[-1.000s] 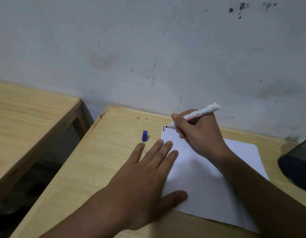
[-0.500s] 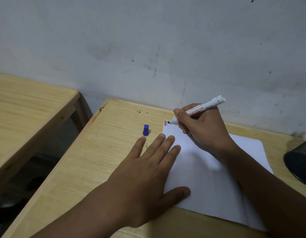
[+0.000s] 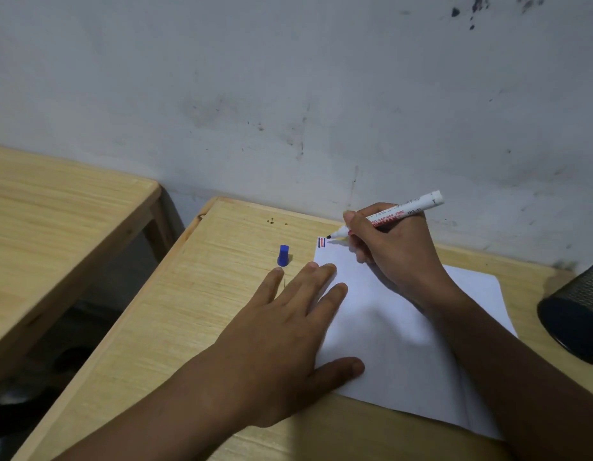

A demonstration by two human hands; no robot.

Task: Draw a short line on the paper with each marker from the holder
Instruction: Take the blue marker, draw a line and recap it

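Observation:
A white sheet of paper [image 3: 398, 344] lies on the wooden desk [image 3: 195, 311]. Its far left corner carries three short lines [image 3: 321, 242], dark, red and blue. My right hand [image 3: 391, 247] grips a white marker [image 3: 401, 212] with red lettering. Its dark tip hovers just right of the lines, a little above the paper. My left hand [image 3: 282, 337] lies flat with fingers spread, pressing the paper's left edge. A blue marker cap [image 3: 283, 255] lies on the desk, just beyond my left fingertips. A black mesh holder [image 3: 578, 314] sits at the right edge, its contents hidden.
A second wooden table [image 3: 55, 234] stands to the left, separated from the desk by a dark gap. A stained grey wall [image 3: 288, 94] rises directly behind the desk's far edge.
The marker tip has lifted slightly off the paper and away from the short lines. A blue line now shows beside the dark and red ones. My left hand has stayed flat.

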